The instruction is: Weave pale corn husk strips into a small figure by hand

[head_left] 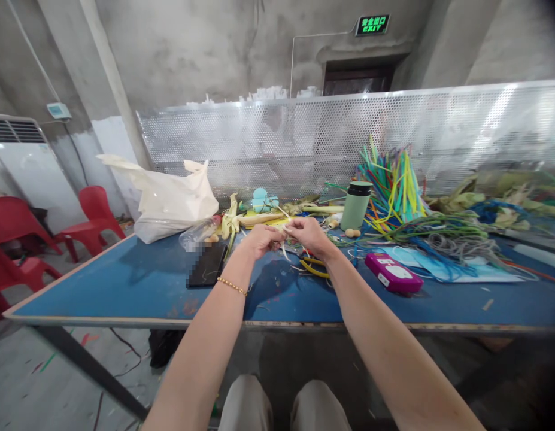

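Pale strip [285, 251] sat between left hand [263, 239] and right hand [309, 234], above blue table [142, 287], neither hand clearly nearer; fingertips of both pinched it. Visible length ran roughly downward, a loose end below the fingers. Looked thin, narrow, whitish, slightly curved; gripped part hidden by fingers
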{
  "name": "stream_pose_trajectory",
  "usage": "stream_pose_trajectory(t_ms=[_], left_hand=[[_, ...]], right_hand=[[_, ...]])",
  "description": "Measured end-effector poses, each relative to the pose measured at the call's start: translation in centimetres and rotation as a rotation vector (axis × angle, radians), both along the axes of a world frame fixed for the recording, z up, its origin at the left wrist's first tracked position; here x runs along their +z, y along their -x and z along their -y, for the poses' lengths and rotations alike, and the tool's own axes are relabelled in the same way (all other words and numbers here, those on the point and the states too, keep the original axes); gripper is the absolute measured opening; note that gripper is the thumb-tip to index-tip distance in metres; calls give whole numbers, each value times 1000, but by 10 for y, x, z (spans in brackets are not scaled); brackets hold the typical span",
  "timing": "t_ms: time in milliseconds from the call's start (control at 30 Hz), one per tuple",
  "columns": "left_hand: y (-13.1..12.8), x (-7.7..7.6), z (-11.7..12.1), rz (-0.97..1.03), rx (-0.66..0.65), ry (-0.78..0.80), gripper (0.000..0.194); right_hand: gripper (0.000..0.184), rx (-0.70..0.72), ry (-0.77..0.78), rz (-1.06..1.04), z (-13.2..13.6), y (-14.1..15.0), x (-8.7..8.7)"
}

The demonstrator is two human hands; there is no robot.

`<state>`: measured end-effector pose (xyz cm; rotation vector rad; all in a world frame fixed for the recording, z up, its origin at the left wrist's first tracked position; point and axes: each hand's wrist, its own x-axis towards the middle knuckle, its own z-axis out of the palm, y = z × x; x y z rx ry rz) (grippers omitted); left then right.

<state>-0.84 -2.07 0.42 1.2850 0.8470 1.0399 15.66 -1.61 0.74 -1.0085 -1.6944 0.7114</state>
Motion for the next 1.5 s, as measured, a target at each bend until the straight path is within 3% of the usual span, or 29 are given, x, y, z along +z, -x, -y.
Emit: stream_pose_trajectory(t_ms=[267,433,600,733,900,1033,1233,1400,1500], left_hand=[[4,3,-2,23,-16,54,13],[8,3,-4,45,-5,74,13],[11,0,-10,48,-13,73,13],[11,-2,-12,36,-17,75,14],[8,-2,-6,-18,-68,18,20],[6,1,2,-57,-153,-85,17],[7,4,4,0,-282,-79,22],[8,1,-5,68,-208,1,17],[9,1,-9,144,-158,53,14]], right_hand=[[28,150,96,-57,10,-6,9],[22,107,80,3,8,-16,10],[31,69,-13,167,4,-24,9],[40,85,-123,180,5,-18,9],[22,20,-306,149,7,-7,12],[28,-63,-202,57,1,-6,7],[32,-60,6,224,-3,-11,-2],[44,-116,20,327,-4,-18,-1],[49,-169,51,217,-3,-22,1]])
